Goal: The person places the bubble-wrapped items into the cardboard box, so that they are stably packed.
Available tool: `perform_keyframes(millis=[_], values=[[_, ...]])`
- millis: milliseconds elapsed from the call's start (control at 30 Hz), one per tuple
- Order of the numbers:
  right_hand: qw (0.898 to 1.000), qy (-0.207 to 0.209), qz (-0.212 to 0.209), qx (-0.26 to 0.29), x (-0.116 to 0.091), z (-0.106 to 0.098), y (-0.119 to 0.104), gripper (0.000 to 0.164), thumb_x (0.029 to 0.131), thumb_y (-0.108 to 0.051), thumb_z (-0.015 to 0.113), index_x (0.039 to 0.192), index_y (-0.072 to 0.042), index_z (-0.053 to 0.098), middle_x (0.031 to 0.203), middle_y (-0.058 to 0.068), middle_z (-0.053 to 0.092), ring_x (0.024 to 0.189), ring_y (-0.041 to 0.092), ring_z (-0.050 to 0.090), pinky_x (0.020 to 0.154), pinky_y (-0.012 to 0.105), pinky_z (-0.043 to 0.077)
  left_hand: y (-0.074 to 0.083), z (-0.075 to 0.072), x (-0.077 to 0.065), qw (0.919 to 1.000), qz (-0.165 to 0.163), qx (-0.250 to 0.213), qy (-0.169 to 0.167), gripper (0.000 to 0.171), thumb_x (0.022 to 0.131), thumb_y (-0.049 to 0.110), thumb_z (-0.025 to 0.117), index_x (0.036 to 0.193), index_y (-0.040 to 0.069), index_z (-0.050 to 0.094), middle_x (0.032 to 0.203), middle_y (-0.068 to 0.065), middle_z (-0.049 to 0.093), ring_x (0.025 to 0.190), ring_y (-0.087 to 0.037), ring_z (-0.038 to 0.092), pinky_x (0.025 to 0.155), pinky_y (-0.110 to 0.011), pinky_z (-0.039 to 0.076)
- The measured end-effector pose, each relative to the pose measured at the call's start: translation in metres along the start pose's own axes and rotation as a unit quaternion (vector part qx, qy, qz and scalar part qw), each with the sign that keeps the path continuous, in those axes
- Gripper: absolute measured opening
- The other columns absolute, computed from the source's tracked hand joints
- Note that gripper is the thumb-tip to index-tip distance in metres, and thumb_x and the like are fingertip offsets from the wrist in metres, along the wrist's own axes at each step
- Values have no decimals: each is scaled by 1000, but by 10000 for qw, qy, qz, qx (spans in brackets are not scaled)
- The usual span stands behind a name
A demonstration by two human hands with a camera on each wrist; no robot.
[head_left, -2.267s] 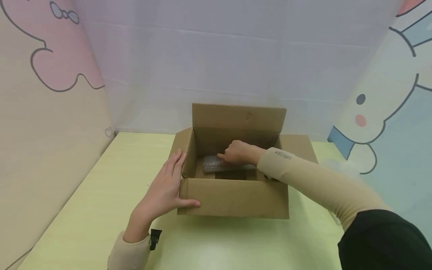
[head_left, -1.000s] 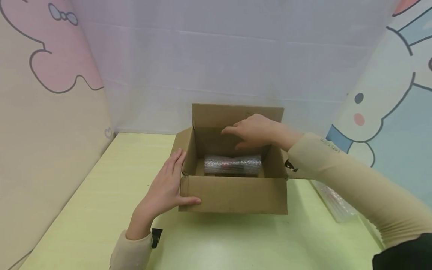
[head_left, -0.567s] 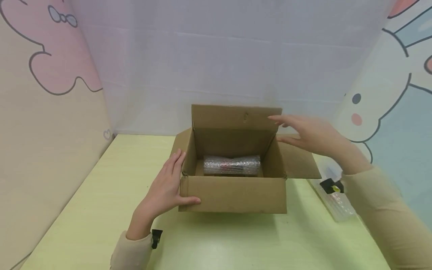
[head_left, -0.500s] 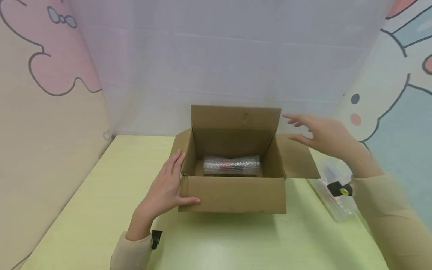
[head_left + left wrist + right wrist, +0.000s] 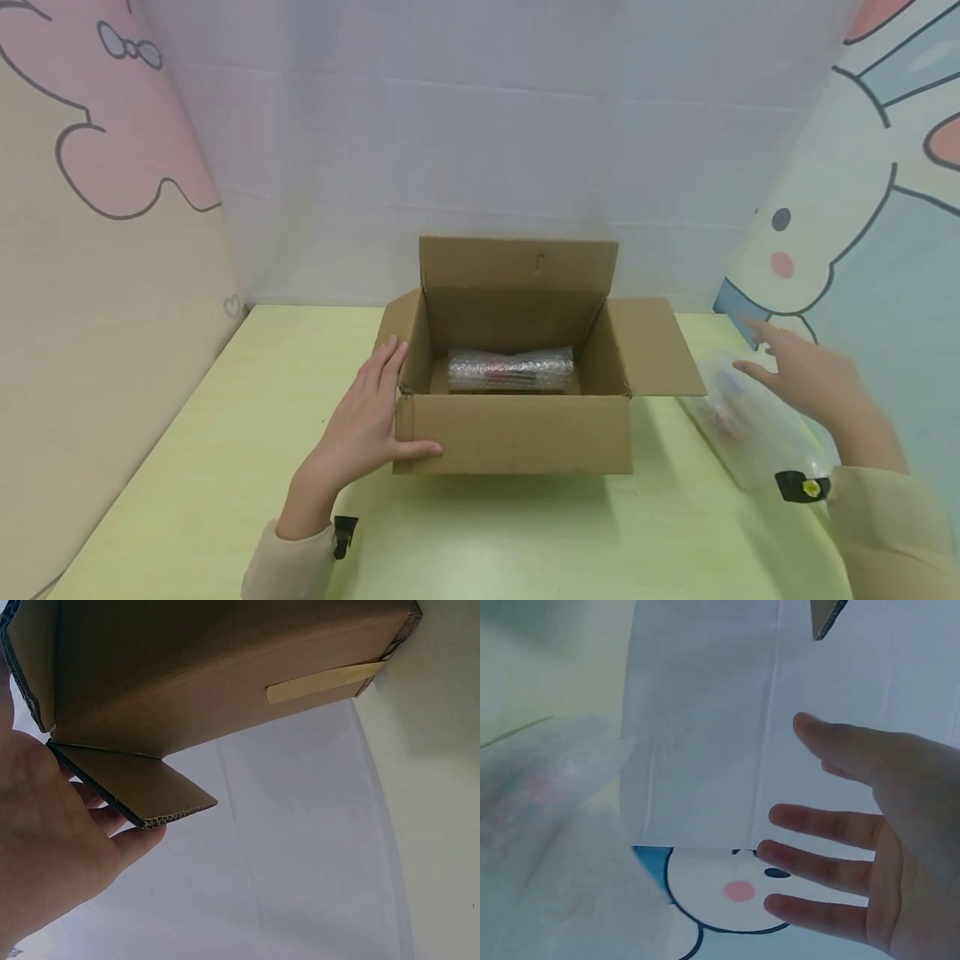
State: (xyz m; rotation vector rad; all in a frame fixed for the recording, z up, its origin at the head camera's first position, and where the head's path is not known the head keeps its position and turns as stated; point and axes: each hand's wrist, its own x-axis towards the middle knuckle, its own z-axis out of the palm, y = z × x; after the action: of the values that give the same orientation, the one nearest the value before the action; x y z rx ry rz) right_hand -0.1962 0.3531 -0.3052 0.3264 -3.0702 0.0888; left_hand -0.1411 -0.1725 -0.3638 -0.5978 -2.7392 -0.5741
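Observation:
A cardboard box [image 5: 512, 433] stands with its flaps spread. Inside lies a bubble-wrapped bundle [image 5: 512, 370], with something reddish and dark faintly visible through the wrap. My left hand [image 5: 354, 427] rests on the box's left front corner, fingers along the left flap [image 5: 139, 784] and thumb on the front flap. Off to the right, my right hand [image 5: 813, 379], slightly blurred, hovers with fingers spread and nothing in them. Below and beside it is a clear plastic package [image 5: 742, 417] on the table; the right wrist view shows a gap between hand and package [image 5: 547, 825].
The pale yellow table [image 5: 480, 542] runs back to a white curtain [image 5: 450, 150]. Walls with cartoon drawings stand on the left and right. The box's right flap [image 5: 654, 346] juts out toward the plastic package.
My right hand has come out of the box, leaving the bubble-wrapped bundle inside, and moved right to the plastic package. My left hand has stayed on the corner.

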Motion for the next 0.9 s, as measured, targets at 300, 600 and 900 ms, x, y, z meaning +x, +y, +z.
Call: perform_keyframes(millis=[300,600,900], values=[[9916,-1157,399,427,-10,45,30,76,98,-47,50,143,11,29,130,43,46,115,60,48,81,68,45,0,-1,0,9999,-38,-96,-35,133,59,60,84,154,-1,13,160,-21,14,148,-37,17,120,-52,25],[9849,-1455,686,646,-15,58,34,76,99,-51,41,142,11,30,136,45,36,118,65,39,87,74,39,0,0,-1,9999,-14,-133,17,133,59,60,84,154,-1,13,160,-21,14,148,-37,18,119,-52,26],[9834,-1517,723,686,-17,58,34,72,102,-47,37,142,12,27,132,48,38,114,67,41,85,73,40,-1,1,0,9999,-48,-155,10,133,59,60,84,154,1,12,160,-20,14,148,-37,18,120,-51,25]])
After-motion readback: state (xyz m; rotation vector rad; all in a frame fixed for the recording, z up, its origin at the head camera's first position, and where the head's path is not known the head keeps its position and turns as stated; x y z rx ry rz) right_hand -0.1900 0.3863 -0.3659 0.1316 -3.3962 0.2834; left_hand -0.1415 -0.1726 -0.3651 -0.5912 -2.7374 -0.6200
